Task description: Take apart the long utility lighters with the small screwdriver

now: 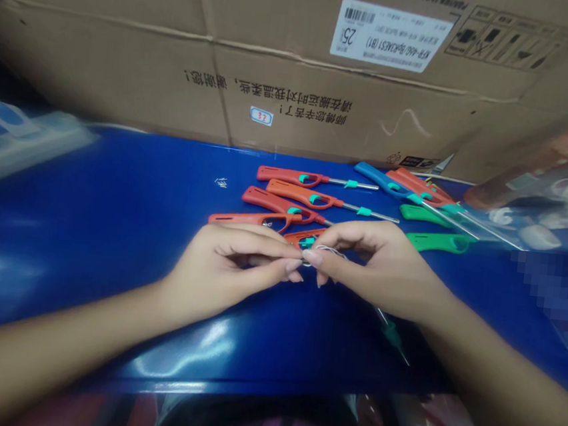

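Note:
My left hand (231,268) and my right hand (379,266) meet over the front middle of the table, both closed in a pinch. Between their fingertips is a small part with a thin white wire (329,249); most of it is hidden. Just behind the fingers lies an orange lighter body (306,237) with a teal trigger, partly covered. Long-necked gas lighters lie beyond: a red one (290,175), an orange one (296,193) and another red one (275,202). An orange-red handle (250,219) sits behind my left hand. A metal tube with a teal piece (392,332) shows below my right wrist.
A blue (363,172) and a red lighter (412,185) lie at the right, near green handles (439,242). Tiny white pieces (221,183) are scattered on the blue table (84,247). A large cardboard box (141,79) stands behind. Clear plastic bags (562,193) flank the right side.

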